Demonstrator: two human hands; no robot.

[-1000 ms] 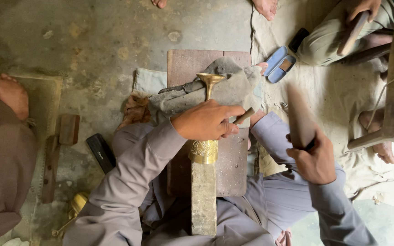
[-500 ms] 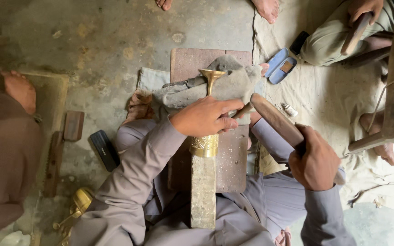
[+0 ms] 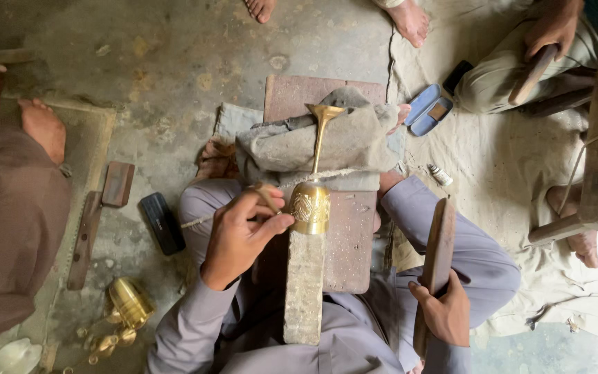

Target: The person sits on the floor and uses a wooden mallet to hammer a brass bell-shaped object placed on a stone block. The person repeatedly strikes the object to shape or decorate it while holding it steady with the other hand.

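A brass vessel point(image 3: 311, 199) with an engraved body and a long flared neck lies on a grey block point(image 3: 304, 291) between my knees. Its neck rests against a grey cloth bundle point(image 3: 351, 142) on a reddish wooden board point(image 3: 346, 249). My left hand point(image 3: 240, 232) pinches a small chisel point(image 3: 266, 196) with its tip at the vessel's left side. My right hand point(image 3: 444, 312) grips a long wooden mallet point(image 3: 438, 251), held upright to the right of the board, apart from the vessel. A string point(image 3: 340, 173) crosses the vessel.
Brass pieces point(image 3: 127, 305) lie on the floor at lower left, beside a wooden tool point(image 3: 98, 215) and a black box point(image 3: 161, 222). Another person point(image 3: 8, 215) sits at left. A person at top right holds a stick point(image 3: 531, 76). An open blue case point(image 3: 427, 111) lies on sacking.
My left hand slid from on top of the vessel to its left side with the chisel. My right hand brought the mallet down and back, and now holds it upright lower down.
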